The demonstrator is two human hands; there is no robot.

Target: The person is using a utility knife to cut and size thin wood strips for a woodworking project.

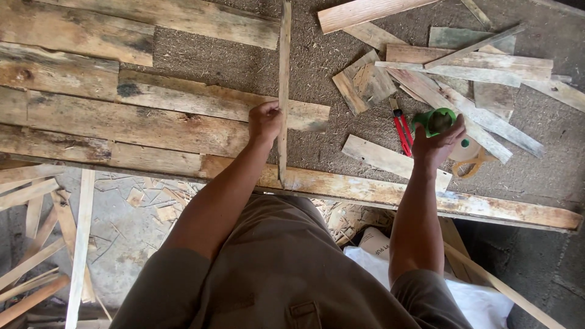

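A thin wooden strip [283, 91] is gripped by the left hand [264, 120], the fingers closed around its edge a little below the middle of its length. The strip is laid lengthwise away from the person on the sawdust-covered workbench [244, 58], its near end resting at the long weathered plank [426, 198] that runs along the bench's front edge, its far end reaching the top of the view. A green roll of tape [436, 119] is clasped in the right hand [440, 141], the fingers wrapped around it from below and the palm turned toward the bench; how tightly it is held cannot be told. Just to the left of that hand a red-handled cutter [401, 131] is seen lying on the bench, and a pale tape dispenser ring [470, 159] is partly hidden just beside the hand on its right. A short board [381, 157] is placed between the two hands. Broad grey planks [109, 122] are stacked to the left of the strip, and a heap of offcuts [463, 67] is spread beyond the right hand. Thin slats [36, 244] are scattered on the floor below the bench, at lower left.
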